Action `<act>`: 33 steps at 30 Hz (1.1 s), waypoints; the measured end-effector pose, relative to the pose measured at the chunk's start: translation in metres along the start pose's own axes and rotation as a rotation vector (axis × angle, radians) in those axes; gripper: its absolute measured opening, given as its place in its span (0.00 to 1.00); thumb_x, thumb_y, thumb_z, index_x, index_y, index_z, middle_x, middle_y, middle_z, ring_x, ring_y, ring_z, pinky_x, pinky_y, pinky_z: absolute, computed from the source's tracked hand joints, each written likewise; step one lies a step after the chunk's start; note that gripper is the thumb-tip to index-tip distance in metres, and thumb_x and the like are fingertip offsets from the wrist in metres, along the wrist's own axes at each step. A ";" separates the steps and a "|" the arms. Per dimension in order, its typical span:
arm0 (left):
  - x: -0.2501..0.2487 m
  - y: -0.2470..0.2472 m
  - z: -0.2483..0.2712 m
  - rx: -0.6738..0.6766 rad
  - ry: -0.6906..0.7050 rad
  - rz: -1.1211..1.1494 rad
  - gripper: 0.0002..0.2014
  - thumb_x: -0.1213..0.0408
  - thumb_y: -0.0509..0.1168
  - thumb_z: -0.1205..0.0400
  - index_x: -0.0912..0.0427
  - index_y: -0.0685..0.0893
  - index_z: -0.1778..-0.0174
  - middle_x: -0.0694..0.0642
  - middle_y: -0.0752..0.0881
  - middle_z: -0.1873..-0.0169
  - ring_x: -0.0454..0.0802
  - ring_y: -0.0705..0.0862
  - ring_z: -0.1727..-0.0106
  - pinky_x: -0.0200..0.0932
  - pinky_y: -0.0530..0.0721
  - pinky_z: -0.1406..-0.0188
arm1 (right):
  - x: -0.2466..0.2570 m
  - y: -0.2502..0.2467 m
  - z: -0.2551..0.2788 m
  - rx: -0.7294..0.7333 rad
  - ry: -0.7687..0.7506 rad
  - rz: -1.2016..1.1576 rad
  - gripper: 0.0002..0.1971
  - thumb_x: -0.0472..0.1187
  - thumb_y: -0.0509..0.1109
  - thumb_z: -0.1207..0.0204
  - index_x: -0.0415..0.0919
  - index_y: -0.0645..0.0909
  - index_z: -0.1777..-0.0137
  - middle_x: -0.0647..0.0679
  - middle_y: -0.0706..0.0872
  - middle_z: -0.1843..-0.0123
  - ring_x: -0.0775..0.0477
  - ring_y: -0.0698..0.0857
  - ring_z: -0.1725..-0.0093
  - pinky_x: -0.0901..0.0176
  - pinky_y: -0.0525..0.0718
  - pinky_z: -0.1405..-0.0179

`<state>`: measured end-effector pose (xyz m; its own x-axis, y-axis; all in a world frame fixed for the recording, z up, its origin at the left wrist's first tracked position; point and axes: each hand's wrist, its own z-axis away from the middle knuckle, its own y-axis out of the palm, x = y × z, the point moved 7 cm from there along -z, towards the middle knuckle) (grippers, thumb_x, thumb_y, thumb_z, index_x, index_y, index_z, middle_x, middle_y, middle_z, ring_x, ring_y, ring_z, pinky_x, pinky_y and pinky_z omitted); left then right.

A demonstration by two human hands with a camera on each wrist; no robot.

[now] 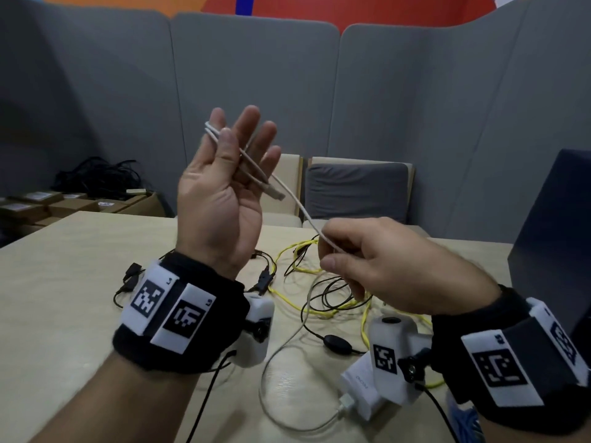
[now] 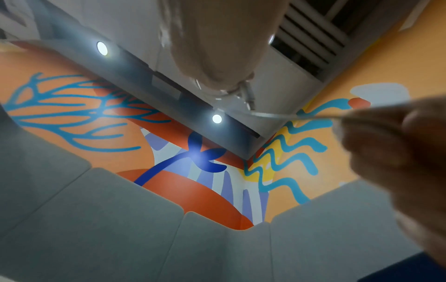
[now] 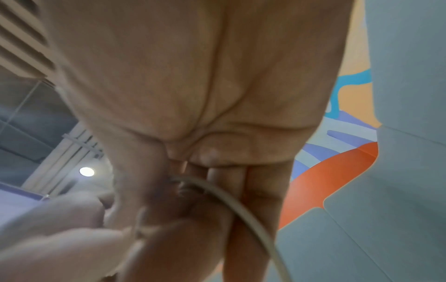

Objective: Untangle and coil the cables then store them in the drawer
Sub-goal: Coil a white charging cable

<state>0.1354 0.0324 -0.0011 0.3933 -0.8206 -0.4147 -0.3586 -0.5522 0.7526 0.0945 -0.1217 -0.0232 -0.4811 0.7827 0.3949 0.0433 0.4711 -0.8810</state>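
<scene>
— Where's the white cable (image 1: 289, 195)?
— Looped over the raised left hand (image 1: 224, 193), thumb pinning it against straight fingers, then slanting down to the right hand (image 1: 383, 266), which pinches it.
— And the rest?
— Yellow cable (image 1: 319, 310) and black cables (image 1: 329, 292) tangled on the table (image 1: 64, 282) beneath both hands.

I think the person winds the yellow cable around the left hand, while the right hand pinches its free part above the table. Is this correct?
Not quite: the cable being wound is white, not yellow. In the head view the white cable loops over the raised left hand, and the right hand pinches its free part above the table. The yellow cable lies on the table among black ones.
</scene>
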 end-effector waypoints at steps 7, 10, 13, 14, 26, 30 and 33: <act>0.006 0.010 0.011 0.153 0.218 -0.660 0.25 0.71 0.60 0.14 0.58 0.65 0.21 0.49 0.91 0.53 0.47 0.90 0.50 0.41 0.86 0.44 | 0.029 -0.014 0.010 -0.047 -0.222 -0.072 0.08 0.48 0.71 0.20 0.49 0.81 0.60 0.48 0.80 0.69 0.54 0.74 0.70 0.60 0.73 0.70; 0.026 0.014 0.015 0.376 0.159 -1.040 0.20 0.71 0.61 0.15 0.62 0.75 0.26 0.41 0.87 0.54 0.33 0.86 0.62 0.30 0.82 0.58 | 0.032 -0.039 0.017 -0.322 -0.304 -0.153 0.07 0.47 0.69 0.24 0.50 0.82 0.62 0.53 0.80 0.71 0.57 0.76 0.72 0.71 0.70 0.73; 0.035 0.017 0.021 0.501 -0.032 -1.092 0.12 0.66 0.57 0.12 0.57 0.83 0.37 0.47 0.81 0.74 0.40 0.75 0.76 0.34 0.74 0.75 | 0.022 -0.054 0.020 -0.535 -0.291 -0.228 0.07 0.46 0.68 0.23 0.56 0.80 0.62 0.61 0.79 0.74 0.58 0.77 0.73 0.72 0.71 0.73; 0.037 0.019 0.024 0.534 -0.089 -1.068 0.13 0.64 0.55 0.11 0.56 0.84 0.40 0.49 0.79 0.77 0.40 0.71 0.77 0.32 0.70 0.77 | 0.017 -0.056 0.019 -0.577 -0.276 -0.261 0.07 0.46 0.68 0.23 0.55 0.80 0.62 0.61 0.79 0.75 0.57 0.77 0.74 0.70 0.72 0.73; 0.044 0.029 0.041 0.678 -0.526 -0.228 0.09 0.64 0.53 0.16 0.64 0.76 0.53 0.52 0.78 0.75 0.45 0.76 0.77 0.42 0.84 0.60 | -0.023 -0.048 0.004 -0.686 -0.125 -0.436 0.10 0.51 0.64 0.19 0.49 0.77 0.59 0.58 0.73 0.75 0.54 0.68 0.75 0.55 0.68 0.73; 0.039 0.037 0.039 0.664 -0.525 0.071 0.10 0.68 0.53 0.14 0.71 0.74 0.44 0.56 0.85 0.70 0.48 0.86 0.72 0.46 0.88 0.53 | -0.022 -0.035 -0.002 -0.578 -0.085 -0.493 0.07 0.41 0.63 0.16 0.47 0.76 0.56 0.54 0.75 0.73 0.47 0.74 0.77 0.39 0.80 0.77; 0.028 0.041 0.032 0.593 -0.492 0.195 0.16 0.65 0.53 0.14 0.73 0.73 0.35 0.53 0.82 0.73 0.45 0.83 0.74 0.45 0.85 0.46 | -0.022 -0.025 -0.007 -0.464 -0.064 -0.518 0.06 0.36 0.63 0.15 0.45 0.76 0.54 0.56 0.77 0.73 0.48 0.78 0.79 0.46 0.81 0.77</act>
<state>0.1052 -0.0182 0.0017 -0.0926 -0.8048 -0.5863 -0.8282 -0.2646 0.4941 0.1096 -0.1480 -0.0079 -0.5908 0.3918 0.7053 0.1568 0.9133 -0.3759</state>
